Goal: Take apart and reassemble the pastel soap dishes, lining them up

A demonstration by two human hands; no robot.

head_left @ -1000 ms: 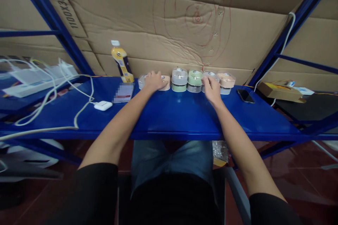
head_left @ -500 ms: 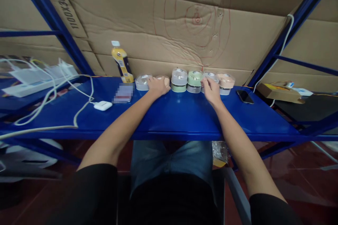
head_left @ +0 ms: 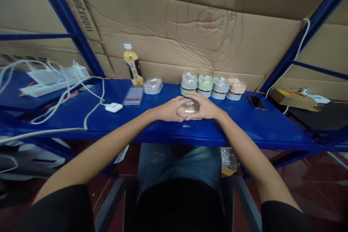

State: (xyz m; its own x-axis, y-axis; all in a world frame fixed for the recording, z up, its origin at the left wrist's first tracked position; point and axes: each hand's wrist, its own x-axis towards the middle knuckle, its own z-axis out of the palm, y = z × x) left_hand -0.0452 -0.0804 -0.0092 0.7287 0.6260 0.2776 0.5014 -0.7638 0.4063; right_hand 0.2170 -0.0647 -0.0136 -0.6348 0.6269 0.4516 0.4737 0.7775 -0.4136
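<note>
A peach-coloured round container with a clear lid (head_left: 189,108) sits near the middle of the blue shelf. My left hand (head_left: 171,109) wraps its left side, and my right hand (head_left: 204,107) curls round its right side. Both hands are closed on it, and they hide most of its edge. Behind them stand stacked containers in pairs: grey over green (head_left: 189,81), green over grey (head_left: 205,83), grey on grey (head_left: 219,86) and peach over grey (head_left: 236,87). A single grey container (head_left: 153,85) stands apart to the left.
A yellow drink bottle (head_left: 133,66) stands at the back left, with a blurred flat item (head_left: 133,96) before it. A white earbud case (head_left: 114,107) and cables lie further left. A phone (head_left: 256,102) lies right, beyond the stacks. Cardboard (head_left: 141,18) walls the back.
The peach container has come forward from the back row to the shelf's middle. My left hand has moved right and nearer; my right hand left the stacks and joined it on the container.
</note>
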